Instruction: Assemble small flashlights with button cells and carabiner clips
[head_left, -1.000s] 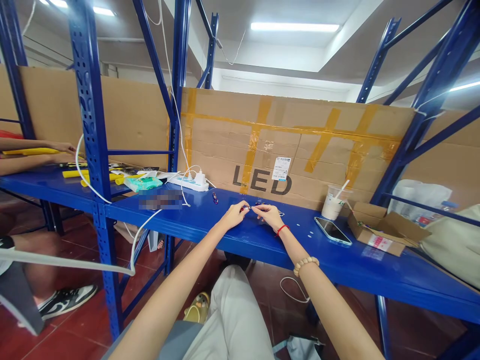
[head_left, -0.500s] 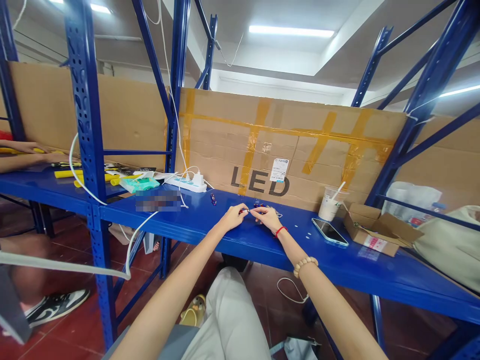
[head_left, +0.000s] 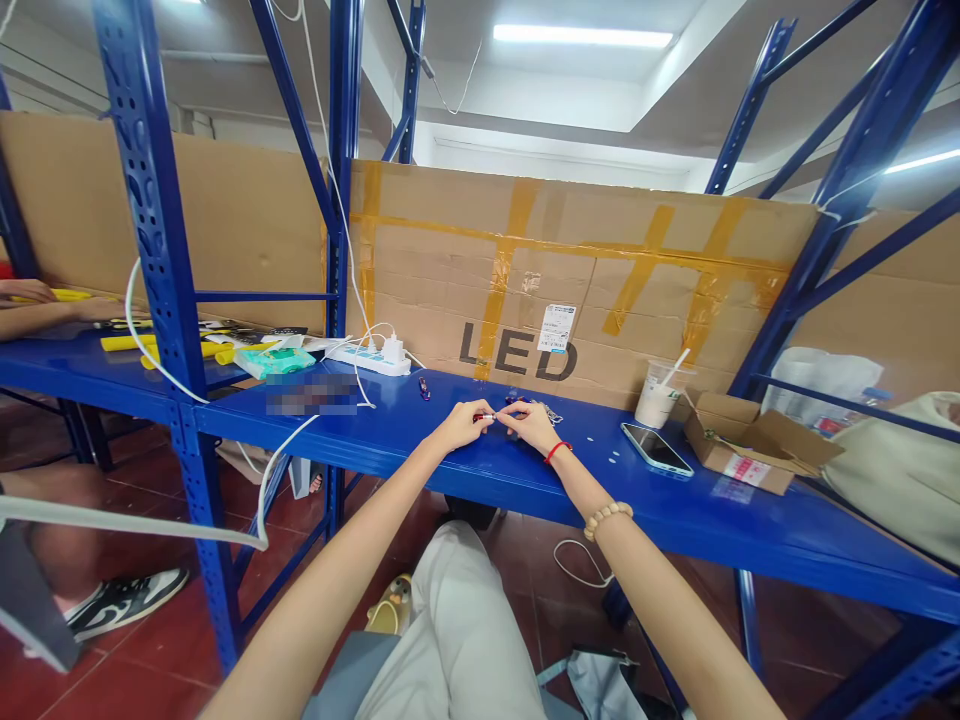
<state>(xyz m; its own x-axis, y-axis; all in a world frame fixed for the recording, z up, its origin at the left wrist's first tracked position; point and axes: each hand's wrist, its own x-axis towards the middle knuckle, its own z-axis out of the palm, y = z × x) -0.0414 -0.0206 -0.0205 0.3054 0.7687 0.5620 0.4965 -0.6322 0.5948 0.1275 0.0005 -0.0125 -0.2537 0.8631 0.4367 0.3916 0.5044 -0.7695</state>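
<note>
Over the blue shelf top, my left hand (head_left: 463, 427) is closed in a pinch on a small dark red piece with a pale end (head_left: 484, 417). My right hand (head_left: 531, 426) meets it from the other side, fingertips pinched at that pale end. The piece is too small to tell its kind. Just behind my right hand lie several small dark purple items (head_left: 514, 397), partly hidden by the fingers, and some silvery chain-like pieces (head_left: 553, 413). Farther left, a similar small dark item (head_left: 424, 389) lies alone on the shelf.
A phone (head_left: 657, 449), a drink cup with a straw (head_left: 658, 398) and an open cardboard box (head_left: 742, 455) stand right. A white power strip (head_left: 375, 357) and green-white packet (head_left: 274, 359) lie left. Beyond the blue upright (head_left: 154, 220), another person's hands (head_left: 45, 305) show.
The view has shifted slightly. My hands stay together at the same spot, and the dark red piece now shows more clearly between the fingertips.
</note>
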